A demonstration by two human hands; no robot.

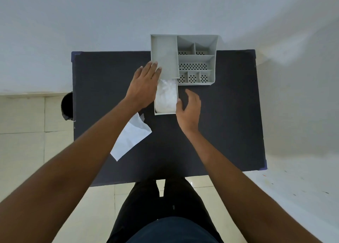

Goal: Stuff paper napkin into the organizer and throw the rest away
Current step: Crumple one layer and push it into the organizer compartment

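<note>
Two hands flank drawer (pixel 166 112) of organizer (pixel 196 59): left hand (pixel 144 86) flat, open; right hand (pixel 189 108) open, cupped. Napkins (pixel 166 96) inside. Loose napkin (pixel 131 137) on counter (pixel 220 123).

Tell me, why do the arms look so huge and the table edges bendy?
In the head view, the wide lens stretches whatever is near the edges, so the arms balloon and the table bows. The light is soft and even, the right hand looks slightly blurred, and the napkins are washed out.
</note>
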